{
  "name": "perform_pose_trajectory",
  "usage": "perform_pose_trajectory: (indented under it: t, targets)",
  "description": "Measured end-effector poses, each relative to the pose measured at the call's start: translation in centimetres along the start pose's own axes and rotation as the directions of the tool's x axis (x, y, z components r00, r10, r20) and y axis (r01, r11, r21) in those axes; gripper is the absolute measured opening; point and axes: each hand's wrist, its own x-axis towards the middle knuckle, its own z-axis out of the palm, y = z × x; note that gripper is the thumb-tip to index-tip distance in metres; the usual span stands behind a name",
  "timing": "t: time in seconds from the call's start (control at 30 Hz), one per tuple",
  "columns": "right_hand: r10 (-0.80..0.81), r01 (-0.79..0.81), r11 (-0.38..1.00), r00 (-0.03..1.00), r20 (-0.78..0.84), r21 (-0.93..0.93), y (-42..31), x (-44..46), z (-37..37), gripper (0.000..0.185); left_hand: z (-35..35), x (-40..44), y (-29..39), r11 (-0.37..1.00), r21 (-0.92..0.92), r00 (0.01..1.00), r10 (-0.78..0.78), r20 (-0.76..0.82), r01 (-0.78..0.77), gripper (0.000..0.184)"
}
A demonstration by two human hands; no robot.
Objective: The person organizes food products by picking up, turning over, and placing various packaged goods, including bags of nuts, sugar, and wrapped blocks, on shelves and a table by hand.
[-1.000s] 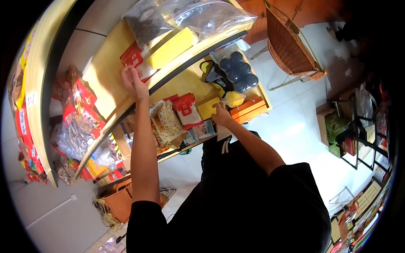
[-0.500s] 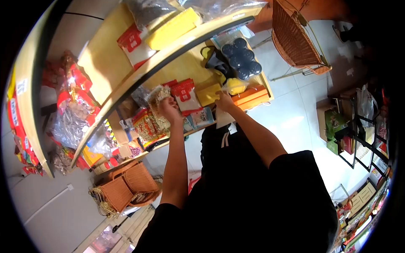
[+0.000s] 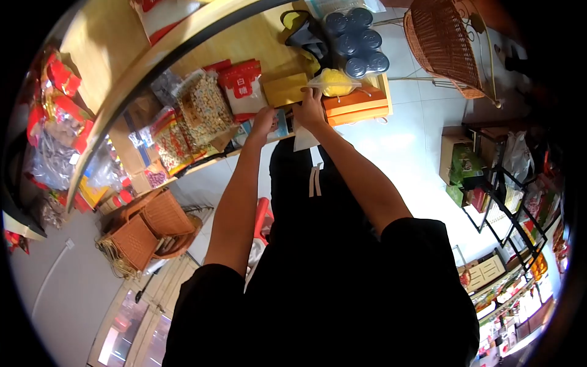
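My left hand (image 3: 263, 124) is closed at the shelf's front edge, just below a red-topped bag of white sugar (image 3: 243, 88). Its fingertips face away from me, and what they hold, if anything, is hidden. Close by on its right, my right hand (image 3: 310, 110) is closed on a white sheet or flat bag (image 3: 303, 139) that hangs below the fingers. Behind the hands lies a yellow box (image 3: 284, 90). A clear bag with something yellow (image 3: 335, 82) is beside the right fingertips. Left of the sugar lies a clear bag of pale grains or nuts (image 3: 205, 110).
Orange boxes (image 3: 358, 105) and a pack of dark-lidded containers (image 3: 358, 41) fill the shelf's right end. An upper shelf edge (image 3: 147, 76) curves overhead. Wicker baskets (image 3: 153, 229) stand lower left, another wicker basket (image 3: 440, 46) upper right. A black rack (image 3: 504, 189) holds goods.
My left hand has left the bag of pale grains and moved right, beside my right hand. That bag now lies flat among the others. The view has shifted too.
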Motion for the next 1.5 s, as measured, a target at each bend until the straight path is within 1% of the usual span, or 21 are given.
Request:
perform_pose_trajectory:
  t: [0.13,0.2,0.27,0.33,0.4,0.47,0.6,0.67,0.7,0.77,0.8,0.87,0.93,1.0,1.03,1.07,1.13,1.23,1.3,1.37,1.5]
  targets:
    - [-0.012,0.012,1.0,1.0,-0.018,0.0,0.1,0.0,0.0,0.052,0.1,1.6,-1.0,0.997,0.005,0.997,-0.072,-0.025,0.072,0.036]
    - [0.006,-0.006,1.0,0.999,0.039,-0.002,-0.2,0.0,-0.3,0.055,0.2,1.8,-1.3,1.0,-0.025,1.0,-0.011,0.011,0.011,0.04]
    - [0.053,-0.057,0.996,0.996,0.07,0.066,-0.1,0.3,-0.1,0.056,0.8,1.8,-1.6,0.993,-0.113,0.999,-0.033,-0.04,0.028,0.048]
    - [0.062,-0.064,0.997,0.996,0.07,0.031,0.5,0.3,0.4,0.055,1.4,1.8,-1.6,0.934,-0.357,0.998,0.01,-0.069,-0.034,0.043]
    - [0.066,-0.066,0.998,0.996,0.064,-0.002,1.5,1.0,1.1,0.053,1.7,1.8,-1.6,0.908,-0.417,0.999,0.038,-0.023,-0.044,0.047]
    - [0.172,-0.214,0.92,0.973,0.154,0.328,3.4,2.2,2.1,0.051,2.4,1.4,-0.9,0.902,-0.429,0.999,0.049,-0.011,-0.049,0.05]
    - [0.164,-0.295,0.827,0.941,0.297,0.478,0.7,2.3,-0.1,0.053,3.6,2.1,-0.6,0.879,-0.477,0.994,-0.053,-0.096,0.001,0.053]
    - [0.349,-0.525,0.712,0.841,0.414,0.467,0.7,3.0,-0.4,0.05,4.1,2.0,-0.3,0.935,-0.352,0.975,-0.11,-0.193,0.036,0.055]
    - [0.346,-0.521,0.727,0.841,0.417,0.448,0.7,3.3,-0.4,0.05,4.2,3.0,-1.0,0.926,-0.375,0.975,-0.113,-0.193,0.033,0.055]
    - [0.476,-0.713,0.478,0.701,0.531,0.513,2.6,4.5,0.4,0.042,4.2,6.2,-4.0,0.994,-0.08,0.936,0.047,-0.348,-0.08,0.057]
    - [0.477,-0.712,0.492,0.702,0.529,0.501,2.5,4.5,0.3,0.042,4.1,6.8,-4.7,0.994,0.02,0.914,0.105,-0.391,-0.106,0.057]
    - [0.417,-0.741,0.419,0.671,0.614,0.525,1.9,4.2,0.1,0.042,3.7,5.6,-4.6,0.881,0.386,0.809,0.428,-0.402,-0.274,0.052]
    - [0.428,-0.745,0.453,0.664,0.614,0.49,0.7,3.6,0.1,0.04,2.2,6.2,-5.0,0.862,0.387,0.822,0.461,-0.334,-0.327,0.053]
    - [0.411,-0.6,0.742,0.76,0.504,0.3,-1.8,2.2,-0.8,0.031,1.9,5.9,-5.5,0.84,0.39,0.833,0.492,-0.252,-0.377,0.054]
    - [0.41,-0.597,0.748,0.76,0.505,0.291,-1.8,2.1,-0.8,0.031,1.9,4.9,-4.6,0.916,0.225,0.88,0.388,-0.276,-0.333,0.051]
    - [0.436,-0.546,0.832,0.756,0.489,0.102,-1.8,2.2,-0.7,0.038,1.8,4.5,-4.2,0.96,0.053,0.919,0.28,-0.278,-0.276,0.048]
    - [0.461,-0.469,0.877,0.754,0.468,-0.108,-2.1,2.4,-0.8,0.046,1.9,4.4,-3.8,0.96,0.052,0.911,0.277,-0.304,-0.275,0.044]
    - [0.383,-0.424,0.901,0.682,0.623,-0.09,-3.4,2.9,-0.5,0.064,2.2,4.9,-4.2,0.956,0.014,0.924,0.285,-0.256,-0.292,0.039]
    - [0.3,-0.315,0.945,0.738,0.605,-0.084,-4.9,2.7,0.6,0.073,2.2,5.1,-4.3,0.949,-0.029,0.934,0.304,-0.189,-0.315,0.036]
    - [0.305,-0.277,0.951,0.768,0.563,-0.138,-4.7,3.1,1.3,0.072,2.5,3.0,-1.9,0.891,-0.451,0.999,0.049,-0.012,-0.049,0.045]
    - [0.301,-0.258,0.953,0.848,0.437,-0.157,-3.5,3.2,0.6,0.071,3.6,3.7,-0.8,0.938,-0.341,0.997,0.042,-0.068,-0.063,0.054]
